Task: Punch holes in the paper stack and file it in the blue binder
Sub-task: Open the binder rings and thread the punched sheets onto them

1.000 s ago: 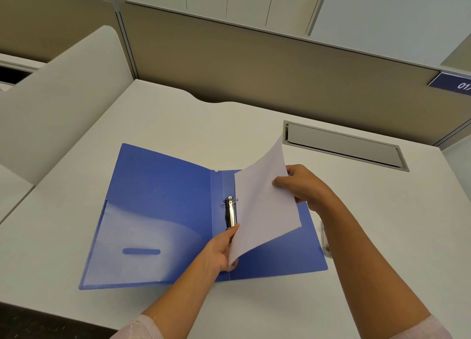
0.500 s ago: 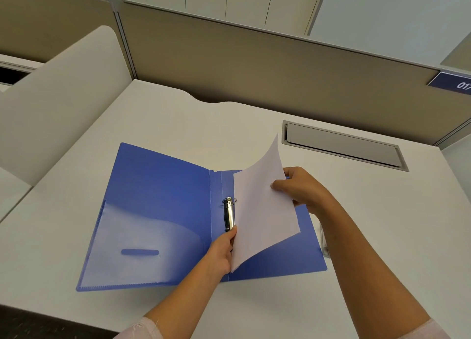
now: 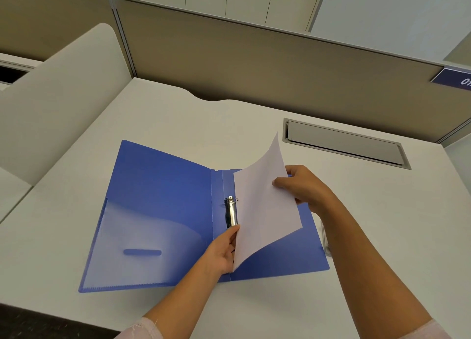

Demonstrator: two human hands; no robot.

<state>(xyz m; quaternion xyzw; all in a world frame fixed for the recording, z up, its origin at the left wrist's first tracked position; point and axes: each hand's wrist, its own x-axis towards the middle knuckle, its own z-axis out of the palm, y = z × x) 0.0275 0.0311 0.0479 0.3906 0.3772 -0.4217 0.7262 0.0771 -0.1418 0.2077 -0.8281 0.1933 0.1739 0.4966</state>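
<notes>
Left hand (image 3: pixel 222 252), right hand (image 3: pixel 304 186) gripping bowed white paper (image 3: pixel 265 203), glossy blue binder (image 3: pixel 163 186), chrome clip (image 3: pixel 230 212) possibly open

Saw a grey cable flap (image 3: pixel 344 145) set into the white surface (image 3: pixel 178 114) beyond the right hand (image 3: pixel 303 186), a tan partition (image 3: pixel 254 66) behind, a white curved divider (image 3: pixel 58 96) far left of the left hand (image 3: pixel 221 252).

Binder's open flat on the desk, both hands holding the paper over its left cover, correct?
Not quite. In the head view the binder is open flat, but the paper is over its right cover, not the left. The left hand pinches its near edge by the spine, the right hand grips its outer edge.
</notes>
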